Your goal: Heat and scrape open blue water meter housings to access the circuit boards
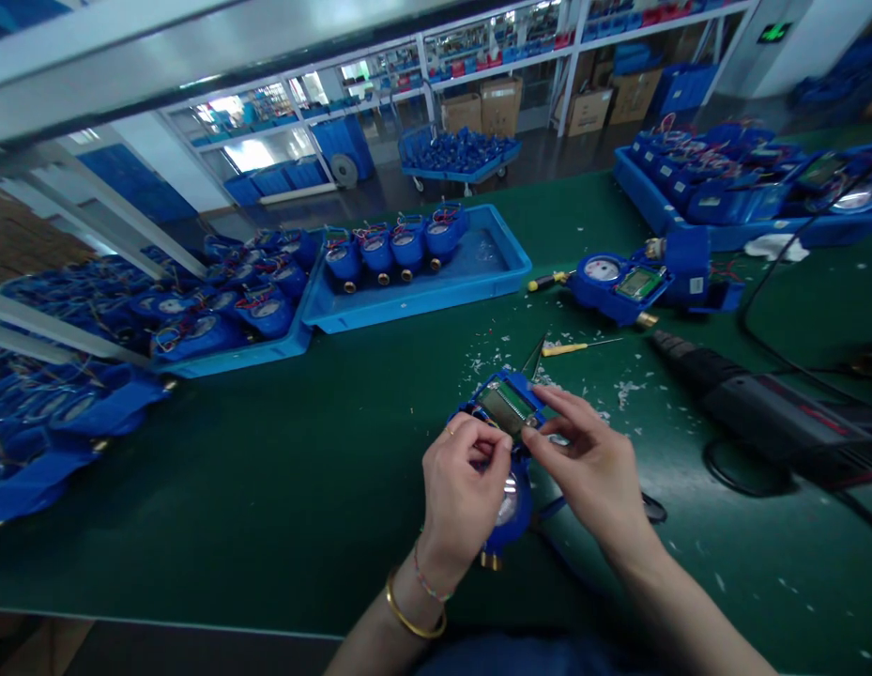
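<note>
A blue meter [518, 512] with a round dial and a brass fitting lies on the green table [301, 488] in front of me. At its upper end sits a green circuit board with a grey display [504, 406]. My left hand [467, 479] is over the meter's middle, thumb and forefinger pinched at the display's lower edge; what they hold is too small to make out. On the board's right side rests my right hand [583, 455], its fingers spread, thumb at the display's lower right corner and fingertips at the blue housing's edge.
Blue trays [421, 302] of meters stand at the back and left, another tray [745, 235] at the back right. A heat gun [773, 413], yellow screwdriver [566, 349], second meter [608, 286] and white scraps lie right of centre.
</note>
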`<state>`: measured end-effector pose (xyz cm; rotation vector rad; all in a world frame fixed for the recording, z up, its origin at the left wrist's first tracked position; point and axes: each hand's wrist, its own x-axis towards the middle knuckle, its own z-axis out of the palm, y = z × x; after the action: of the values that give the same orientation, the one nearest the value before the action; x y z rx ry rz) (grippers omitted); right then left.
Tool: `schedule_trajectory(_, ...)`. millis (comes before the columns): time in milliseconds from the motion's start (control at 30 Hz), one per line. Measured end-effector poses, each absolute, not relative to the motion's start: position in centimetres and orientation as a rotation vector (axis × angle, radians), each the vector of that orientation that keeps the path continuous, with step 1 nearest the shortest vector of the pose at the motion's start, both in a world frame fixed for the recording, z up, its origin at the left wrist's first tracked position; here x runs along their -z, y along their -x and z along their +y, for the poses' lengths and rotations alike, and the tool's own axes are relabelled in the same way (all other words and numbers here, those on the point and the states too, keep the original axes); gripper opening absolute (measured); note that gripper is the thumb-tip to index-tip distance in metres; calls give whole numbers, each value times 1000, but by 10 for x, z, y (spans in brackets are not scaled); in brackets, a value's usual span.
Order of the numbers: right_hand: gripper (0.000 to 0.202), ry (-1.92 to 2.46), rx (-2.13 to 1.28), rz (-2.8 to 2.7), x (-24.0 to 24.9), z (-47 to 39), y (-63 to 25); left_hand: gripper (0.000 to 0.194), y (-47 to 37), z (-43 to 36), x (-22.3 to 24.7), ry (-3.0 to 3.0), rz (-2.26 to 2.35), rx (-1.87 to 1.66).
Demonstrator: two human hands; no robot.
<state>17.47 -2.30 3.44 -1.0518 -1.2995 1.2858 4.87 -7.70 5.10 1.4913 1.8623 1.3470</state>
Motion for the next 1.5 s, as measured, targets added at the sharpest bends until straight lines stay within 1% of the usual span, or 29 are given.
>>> schedule_trajectory(333,41,1129,-1380,-1236,-37,-19,-179,15,-43,-75,-55,-1241,1657,-1338)
schedule_trajectory(433,50,1143,-1473,-1199,-34,-17,-180,11,-42,-76,-53,-1250,1635,-1364)
schedule_trajectory(533,62,1114,-1643,-1102,-29,-14,-183,7,-41,-78,-50,-1361,1614,-1445)
schedule_trajectory(633,66,1087,-1773,-1027,-24,-8,-187,6,-38,-81,-46,-1551,1604,-1509)
schedule_trajectory(800,65,1083,-1837,-1047,-17,0,-192,10,-34,-83,-41,-1768,1640,-1471)
schedule_trajectory(933,61,1066,-1856,-1058,-19,-1,-191,11,-35,-82,-38,-1471,1679,-1420)
schedule_trajectory(1033,59,1046,-1869,-1064,-25,-4,-191,21,-37,-81,-37,-1159,1675,-1426)
schedule_trajectory(1133,58,1020,-1876,-1082,-29,-3,-192,42,-38,-82,-36,-1043,1674,-1476)
schedule_trajectory(1200,59,993,-1899,-1118,-30,0,-195,57,-34,-82,-35,-1145,1770,-1467)
schedule_trajectory(1333,60,929,-1937,-1283,-29,9,-199,85,-14,-75,-31,-1579,2037,-1378)
schedule_trajectory(1367,59,912,-1940,-1325,-28,11,-199,90,-8,-70,-29,-1693,1995,-1346)
schedule_trajectory(1433,58,879,-1947,-1379,-27,14,-197,95,4,-58,-26,-1886,1732,-1276)
schedule_trajectory(1500,59,844,-1960,-1381,-26,16,-194,91,12,-47,-24,-1966,1444,-1201)
